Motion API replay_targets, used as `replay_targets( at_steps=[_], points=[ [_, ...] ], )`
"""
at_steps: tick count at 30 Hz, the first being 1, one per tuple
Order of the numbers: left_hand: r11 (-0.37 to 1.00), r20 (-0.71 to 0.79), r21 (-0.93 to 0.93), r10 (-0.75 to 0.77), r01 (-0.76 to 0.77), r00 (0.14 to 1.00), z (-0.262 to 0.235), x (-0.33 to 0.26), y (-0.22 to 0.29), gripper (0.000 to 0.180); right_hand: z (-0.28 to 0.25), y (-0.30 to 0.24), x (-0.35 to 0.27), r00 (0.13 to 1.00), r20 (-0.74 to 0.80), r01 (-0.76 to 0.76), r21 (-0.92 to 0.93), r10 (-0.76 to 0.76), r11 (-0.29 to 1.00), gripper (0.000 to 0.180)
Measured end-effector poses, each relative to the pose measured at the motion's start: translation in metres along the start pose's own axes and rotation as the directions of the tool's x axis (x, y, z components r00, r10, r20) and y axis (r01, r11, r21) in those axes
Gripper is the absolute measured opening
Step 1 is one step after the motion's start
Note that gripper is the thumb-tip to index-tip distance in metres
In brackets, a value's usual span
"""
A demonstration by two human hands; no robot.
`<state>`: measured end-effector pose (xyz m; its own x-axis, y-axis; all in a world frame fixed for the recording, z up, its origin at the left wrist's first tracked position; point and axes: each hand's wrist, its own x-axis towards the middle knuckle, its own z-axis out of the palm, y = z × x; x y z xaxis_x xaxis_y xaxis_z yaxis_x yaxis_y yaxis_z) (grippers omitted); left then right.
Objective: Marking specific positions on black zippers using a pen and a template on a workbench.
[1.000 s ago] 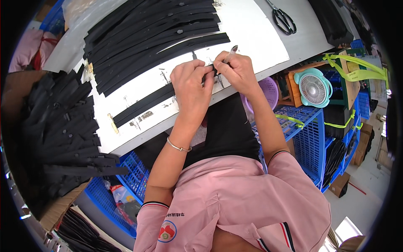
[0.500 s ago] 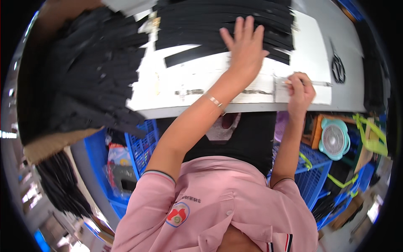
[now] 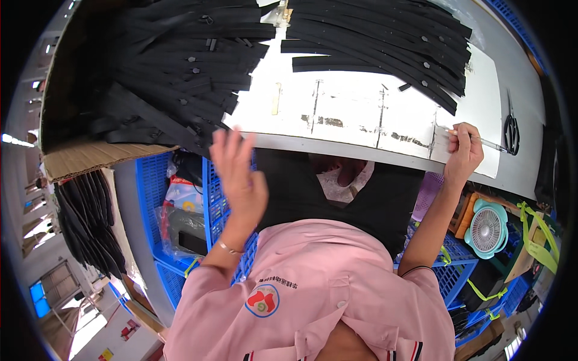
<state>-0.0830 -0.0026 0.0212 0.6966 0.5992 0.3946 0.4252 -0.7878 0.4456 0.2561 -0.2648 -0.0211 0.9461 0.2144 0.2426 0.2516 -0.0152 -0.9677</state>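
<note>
- Head view, middle left: the left hand (image 3: pixel 239 183) is raised in front of the table edge, its fingers apart and holding nothing (motion blur softens their outlines); a metal bracelet (image 3: pixel 231 248) circles the wrist.
- The fingertips overlap the lower corner of a heap of black fabric strips (image 3: pixel 180 72); whether they touch it, I cannot tell.
- That heap fills the upper left of the frame, lying partly over a cardboard box (image 3: pixel 108 156).
- Middle right: the right hand (image 3: pixel 466 147) has its fingers together, clamped on a slim pen (image 3: pixel 490 143) above the white board (image 3: pixel 355 96).
- The pen slants toward black-handled scissors (image 3: pixel 511 135) at the far right.
- Upper middle: a layer of black strips (image 3: pixel 373 36) lies across the board, small grey pieces dotted over it; dark lines and smudges mark the white surface below.
- Lower right: a turquoise fan (image 3: pixel 486 228) stands near a purple basket (image 3: pixel 428 195).
</note>
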Motion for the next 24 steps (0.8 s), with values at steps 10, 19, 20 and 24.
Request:
replay_targets(
  at_steps=[10, 19, 20, 24],
  points=[
    [0.959, 0.091, 0.249, 0.114, -0.133, 0.989, -0.022, 0.014, -0.105, 0.066, 0.008, -0.009, 0.001, 0.999, -0.041, -0.032, -0.026, 0.031, 0.999, 0.015],
    [0.946, 0.083, 0.289, 0.128, -0.147, 0.988, 0.02, 0.102, -0.107, 0.058, 0.014, -0.014, -0.001, 1.0, -0.006, -0.028, -0.063, 0.028, 0.998, 0.014],
    [0.942, 0.044, 0.301, 0.14, -0.147, 0.989, 0.026, 0.114, -0.108, 0.06, 0.014, -0.015, -0.001, 1.0, 0.002, -0.024, -0.067, 0.024, 0.997, 0.014],
    [0.942, -0.004, 0.274, 0.201, -0.192, 0.98, 0.035, 0.126, -0.103, 0.06, 0.013, -0.014, -0.003, 0.999, -0.005, -0.039, -0.046, 0.038, 0.998, 0.014]
  ],
)
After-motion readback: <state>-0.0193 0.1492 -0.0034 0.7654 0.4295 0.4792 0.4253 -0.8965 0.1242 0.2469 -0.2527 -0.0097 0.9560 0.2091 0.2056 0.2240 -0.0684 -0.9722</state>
